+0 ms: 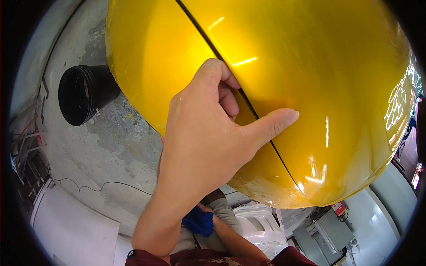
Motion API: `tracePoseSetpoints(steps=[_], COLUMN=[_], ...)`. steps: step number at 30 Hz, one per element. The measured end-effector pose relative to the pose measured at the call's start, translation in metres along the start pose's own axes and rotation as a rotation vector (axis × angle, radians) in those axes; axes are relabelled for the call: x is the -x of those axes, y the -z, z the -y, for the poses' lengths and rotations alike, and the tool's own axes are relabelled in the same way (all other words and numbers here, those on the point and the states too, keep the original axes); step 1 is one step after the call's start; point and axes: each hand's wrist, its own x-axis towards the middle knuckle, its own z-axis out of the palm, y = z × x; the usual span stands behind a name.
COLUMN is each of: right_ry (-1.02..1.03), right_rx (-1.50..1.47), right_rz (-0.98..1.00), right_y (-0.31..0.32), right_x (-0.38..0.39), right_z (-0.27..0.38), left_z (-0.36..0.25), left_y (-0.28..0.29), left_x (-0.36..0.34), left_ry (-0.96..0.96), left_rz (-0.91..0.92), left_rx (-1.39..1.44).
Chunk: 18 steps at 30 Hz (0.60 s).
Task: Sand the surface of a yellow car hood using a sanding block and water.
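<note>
A large, glossy yellow car body panel (pixel 319 75) curves across the upper middle and right, with a thin dark gap (pixel 202 31) running diagonally through it. My left hand (pixel 199 128) reaches up over it, back of the hand facing me. Its fingers curl down at the gap, and the thumb stretches out to the right, away from them. I see nothing held in it. Lower down, close to my body, my right hand (pixel 214 220) grips a bunched blue cloth (pixel 198 223). The cloth hides part of that hand.
On the stained concrete floor (pixel 128 142) at the left lies a black bucket (pixel 77 95), its mouth turned sideways. A thin cable (pixel 108 182) runs across the floor. White molded parts (pixel 259 224) and a grey box-like unit (pixel 330 235) are at the lower right.
</note>
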Motion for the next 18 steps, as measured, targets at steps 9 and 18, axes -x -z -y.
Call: tracePoseSetpoints(steps=[9, 18], right_ry=[-0.007, -0.027], right_rx=[-0.005, -0.03], right_rz=[0.018, 0.067], right_y=[-0.014, -0.026], right_x=[0.003, 0.009], right_z=[0.001, -0.003], left_z=[-0.018, -0.01], left_y=[-0.01, -0.004], left_x=[-0.005, -0.009], left_ry=[0.152, 0.226], left_rz=[-0.109, -0.092], left_rx=[0.126, 0.298])
